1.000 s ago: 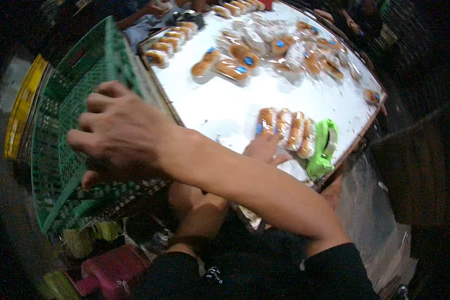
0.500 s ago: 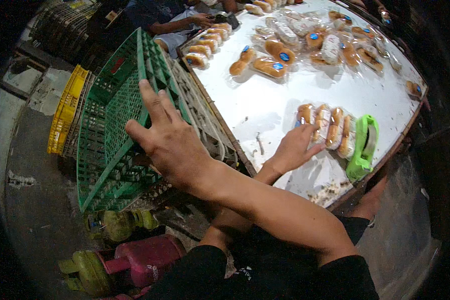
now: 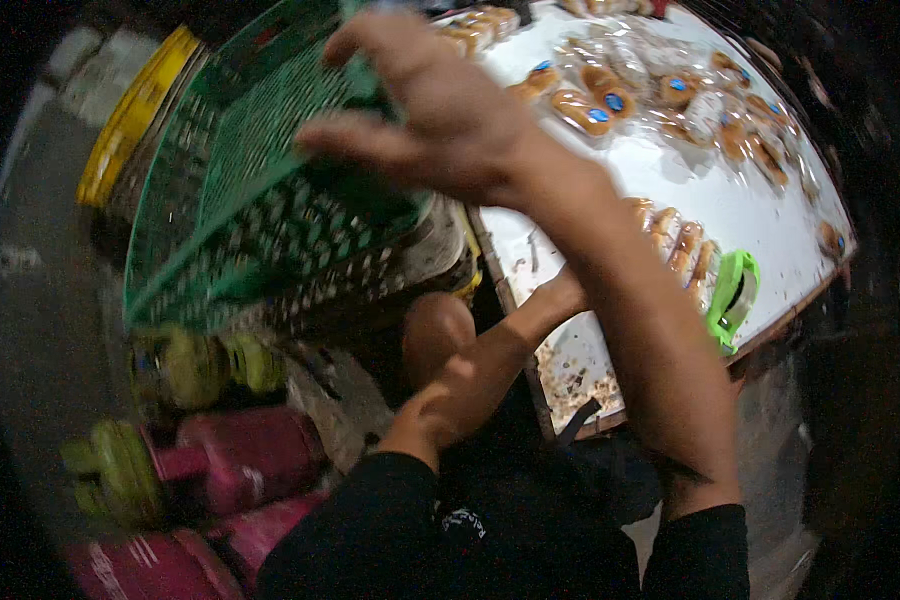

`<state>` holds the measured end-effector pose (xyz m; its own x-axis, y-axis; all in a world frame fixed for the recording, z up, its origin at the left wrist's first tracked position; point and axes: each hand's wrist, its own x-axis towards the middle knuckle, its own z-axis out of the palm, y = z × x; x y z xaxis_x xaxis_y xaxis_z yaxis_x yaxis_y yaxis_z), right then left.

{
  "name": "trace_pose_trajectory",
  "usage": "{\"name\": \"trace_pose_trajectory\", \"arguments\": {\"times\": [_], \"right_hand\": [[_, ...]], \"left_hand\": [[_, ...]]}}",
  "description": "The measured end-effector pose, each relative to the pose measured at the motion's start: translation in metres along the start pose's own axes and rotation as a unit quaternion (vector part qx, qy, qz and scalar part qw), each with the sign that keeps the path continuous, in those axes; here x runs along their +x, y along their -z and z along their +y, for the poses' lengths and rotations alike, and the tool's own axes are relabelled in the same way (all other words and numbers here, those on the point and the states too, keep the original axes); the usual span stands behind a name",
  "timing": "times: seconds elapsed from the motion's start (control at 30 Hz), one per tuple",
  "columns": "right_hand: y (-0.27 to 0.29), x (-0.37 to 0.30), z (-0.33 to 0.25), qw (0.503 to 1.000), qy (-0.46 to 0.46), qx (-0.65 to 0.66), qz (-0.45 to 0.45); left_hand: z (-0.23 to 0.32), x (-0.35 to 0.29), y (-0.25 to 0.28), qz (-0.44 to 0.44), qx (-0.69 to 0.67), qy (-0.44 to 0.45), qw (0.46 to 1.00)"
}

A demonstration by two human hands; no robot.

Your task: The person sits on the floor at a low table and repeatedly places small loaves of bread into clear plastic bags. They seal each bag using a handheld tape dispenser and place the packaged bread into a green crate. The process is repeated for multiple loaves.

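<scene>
My right arm crosses over my left. My right hand (image 3: 435,110), blurred by motion, is raised at the table side of a tilted green plastic crate (image 3: 200,265), with its fingers apart and nothing in them. Whether it touches the crate I cannot tell. My left forearm (image 3: 480,385) reaches toward the table; the left hand lies hidden behind my right forearm. Just past it is a short row of wrapped long buns (image 3: 685,250). A bright green tape dispenser (image 3: 735,275) stands at the right end of this row.
A heap of wrapped buns (image 3: 705,115), some with blue labels, covers the far part of the white table (image 3: 780,235). More buns (image 3: 485,28) line its far left edge. A yellow crate (image 3: 120,130) stands left. Pink gas cylinders (image 3: 260,455) and green ones (image 3: 195,372) are on the floor.
My right hand has gone up and away from me, rightward toward the table. The left hand, seen beside the bun row before, is now covered by the right forearm. The view has shifted.
</scene>
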<state>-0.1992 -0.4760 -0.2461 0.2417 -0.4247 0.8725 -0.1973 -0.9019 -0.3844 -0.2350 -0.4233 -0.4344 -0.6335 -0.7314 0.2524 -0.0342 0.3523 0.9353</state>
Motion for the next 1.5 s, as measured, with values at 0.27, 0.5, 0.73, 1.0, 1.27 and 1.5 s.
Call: {"name": "trace_pose_trajectory", "arguments": {"times": [0.27, 0.5, 0.73, 1.0, 1.27, 1.5], "right_hand": [[-0.047, 0.087, -0.037, 0.977, 0.169, -0.129, 0.025], [-0.058, 0.045, -0.038, 0.942, -0.03, -0.129, -0.308], [-0.039, 0.028, -0.061, 0.946, -0.033, -0.133, -0.294], [0.101, -0.082, 0.01, 0.905, -0.202, -0.206, -0.314], [0.303, -0.238, 0.164, 0.738, -0.594, -0.317, 0.04], [0.361, -0.229, 0.261, 0.729, -0.636, -0.237, 0.088]], "left_hand": [[0.021, 0.001, 0.01, 0.11, 0.095, -0.044, 0.988], [0.23, -0.125, 0.144, 0.355, 0.035, -0.132, 0.925], [0.271, -0.293, 0.365, 0.596, 0.535, 0.074, 0.595], [0.212, -0.187, 0.317, 0.501, 0.554, -0.088, 0.66], [0.092, 0.038, 0.052, -0.139, 0.336, -0.012, 0.932], [-0.003, 0.063, 0.039, -0.072, 0.263, 0.105, 0.956]]}}
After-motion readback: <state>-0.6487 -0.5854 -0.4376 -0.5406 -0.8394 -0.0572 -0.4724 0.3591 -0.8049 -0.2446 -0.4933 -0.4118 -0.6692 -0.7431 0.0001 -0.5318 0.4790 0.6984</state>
